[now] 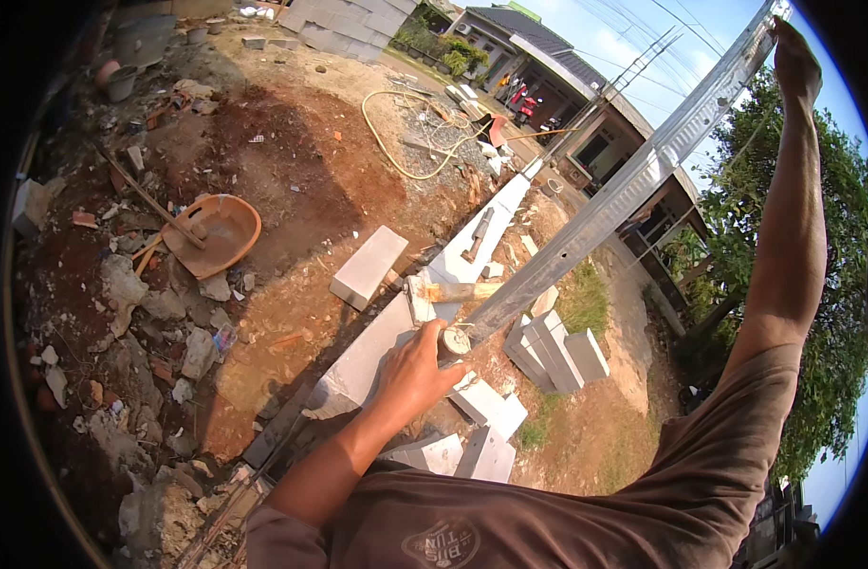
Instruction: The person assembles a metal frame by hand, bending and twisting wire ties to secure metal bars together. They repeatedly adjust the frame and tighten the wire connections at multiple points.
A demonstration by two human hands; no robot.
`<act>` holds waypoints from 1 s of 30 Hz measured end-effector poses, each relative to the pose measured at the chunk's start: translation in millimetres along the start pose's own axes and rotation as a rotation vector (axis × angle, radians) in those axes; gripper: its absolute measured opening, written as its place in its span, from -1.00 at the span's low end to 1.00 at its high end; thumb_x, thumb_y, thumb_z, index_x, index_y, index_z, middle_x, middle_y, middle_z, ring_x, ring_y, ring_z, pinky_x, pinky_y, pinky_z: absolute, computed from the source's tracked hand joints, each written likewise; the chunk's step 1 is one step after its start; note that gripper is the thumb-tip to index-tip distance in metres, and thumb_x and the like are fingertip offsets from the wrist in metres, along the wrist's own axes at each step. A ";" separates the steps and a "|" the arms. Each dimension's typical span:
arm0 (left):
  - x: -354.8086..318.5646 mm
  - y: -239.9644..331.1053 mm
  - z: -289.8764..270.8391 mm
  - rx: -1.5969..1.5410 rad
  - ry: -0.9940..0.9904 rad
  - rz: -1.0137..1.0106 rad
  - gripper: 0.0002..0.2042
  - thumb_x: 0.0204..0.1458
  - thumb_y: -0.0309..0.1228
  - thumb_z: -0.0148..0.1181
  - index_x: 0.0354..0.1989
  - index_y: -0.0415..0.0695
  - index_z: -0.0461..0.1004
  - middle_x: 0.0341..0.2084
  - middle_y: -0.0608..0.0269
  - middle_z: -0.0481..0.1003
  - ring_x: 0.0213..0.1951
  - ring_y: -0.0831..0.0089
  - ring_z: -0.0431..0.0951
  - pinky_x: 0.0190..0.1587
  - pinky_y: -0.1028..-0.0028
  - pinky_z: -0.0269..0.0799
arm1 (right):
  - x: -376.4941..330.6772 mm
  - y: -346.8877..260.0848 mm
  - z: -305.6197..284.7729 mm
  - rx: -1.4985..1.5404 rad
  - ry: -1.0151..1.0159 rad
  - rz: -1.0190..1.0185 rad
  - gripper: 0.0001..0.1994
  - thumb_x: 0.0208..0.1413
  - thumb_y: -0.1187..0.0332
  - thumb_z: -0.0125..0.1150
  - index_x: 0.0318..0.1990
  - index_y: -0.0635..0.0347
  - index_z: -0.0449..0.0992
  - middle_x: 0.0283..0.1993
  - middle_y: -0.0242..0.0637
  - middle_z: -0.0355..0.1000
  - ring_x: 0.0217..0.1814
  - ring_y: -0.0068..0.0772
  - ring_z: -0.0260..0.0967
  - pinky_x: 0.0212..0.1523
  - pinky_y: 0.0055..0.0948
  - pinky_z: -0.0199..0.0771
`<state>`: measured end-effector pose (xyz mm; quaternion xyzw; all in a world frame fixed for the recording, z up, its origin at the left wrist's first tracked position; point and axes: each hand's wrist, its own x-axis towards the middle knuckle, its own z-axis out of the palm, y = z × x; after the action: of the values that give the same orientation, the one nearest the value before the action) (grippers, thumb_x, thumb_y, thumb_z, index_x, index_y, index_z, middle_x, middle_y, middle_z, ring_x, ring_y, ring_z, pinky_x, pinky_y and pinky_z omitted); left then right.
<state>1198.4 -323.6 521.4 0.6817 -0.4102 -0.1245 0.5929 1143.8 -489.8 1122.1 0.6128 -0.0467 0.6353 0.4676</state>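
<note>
Well left of the metal channel (605, 204), an orange basin (235, 248) sits tilted on rubble, a wooden-handled tool (168, 213) lying across into it. Nearer the channel, also left, a single grey block (369, 267) rests on bare soil. The left hand (415, 375) is clamped, thumb and fingers curled, on a round object (454, 343) just beside the channel's lower end; contact between the two cannot be told. Left of the channel, a hammer (479, 235) lies on a pale block course (453, 258). The channel stands slanted, rising rightward. Beneath it, grey blocks (548, 353) lean together. The right hand (796, 62) is clasped on its upper end.
</note>
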 end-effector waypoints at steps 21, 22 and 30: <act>-0.7 3.4 -5.2 0.018 -0.025 -0.025 -0.33 -0.12 -0.14 0.32 0.11 -0.24 0.22 -0.14 -0.18 0.48 -0.07 -0.03 0.50 -0.02 0.17 0.37 | -13.9 10.6 6.6 0.159 0.015 0.245 -0.61 0.14 -0.13 0.01 -0.05 -0.19 0.57 -0.13 -0.44 0.56 -0.02 -0.34 0.47 0.00 -0.36 0.40; -0.2 3.7 -4.9 0.010 -0.021 -0.022 -0.33 -0.12 -0.14 0.32 0.11 -0.24 0.22 -0.13 -0.18 0.48 -0.06 -0.03 0.49 -0.02 0.17 0.37 | -12.7 11.9 7.1 0.166 0.021 0.239 -0.60 0.14 -0.13 0.01 -0.05 -0.19 0.57 -0.13 -0.43 0.56 -0.02 -0.33 0.48 0.00 -0.36 0.40; -1.4 -6.0 -2.4 0.035 0.006 -0.017 -0.32 -0.14 -0.16 0.35 0.12 -0.22 0.21 -0.09 -0.15 0.44 -0.01 0.03 0.46 0.00 0.24 0.36 | -31.0 -1.5 14.4 0.358 0.060 0.374 -0.64 0.19 0.11 0.00 -0.13 0.20 0.55 -0.22 -0.07 0.53 -0.10 -0.08 0.47 -0.05 -0.23 0.39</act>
<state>1201.6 -321.1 516.1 0.6959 -0.4047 -0.1203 0.5809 1149.5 -514.7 1099.4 0.6473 -0.0320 0.7268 0.2273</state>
